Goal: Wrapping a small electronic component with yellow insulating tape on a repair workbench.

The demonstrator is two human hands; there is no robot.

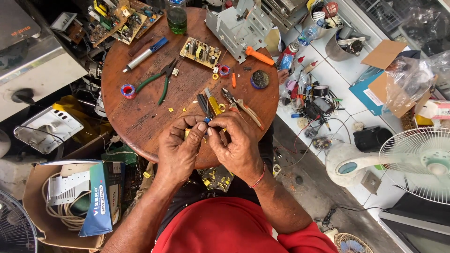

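A: What is seen at the left of the round wooden table (140, 117)?

B: A roll of red tape (127, 90) is laid near the left edge. Beside it, green-handled pliers (161, 80) are spread open, jaws aimed up and to the right. Above them a grey pen-like tool with a blue end (144, 54) is laid slantwise.

A: And at the middle?

B: One small circuit board (201, 52) is placed flat, with a second, smaller roll of red tape (224, 70) just to its right. Two rolls of red tape are counted in all.

A: Where is the thing being worked on?

B: A small blue piece (206, 121) is pinched between both hands, above the near edge of the table. It is too small for its long axis to be told. Just above it a yellow utility knife (213, 104) is laid, its long axis running away from the person and tilted a little left.

A: How are the hands held?

B: The left hand (180, 147) is closed narrowly, thumb and forefinger pressed on the blue piece. The right hand (236, 145) is closed the same way on it from the other side.

A: Further right?

B: Brown-handled pliers (241, 107) are laid slantwise, jaws pointing up-left. An orange-handled tool (258, 56) and a dark round tin (259, 79) are seen beyond.
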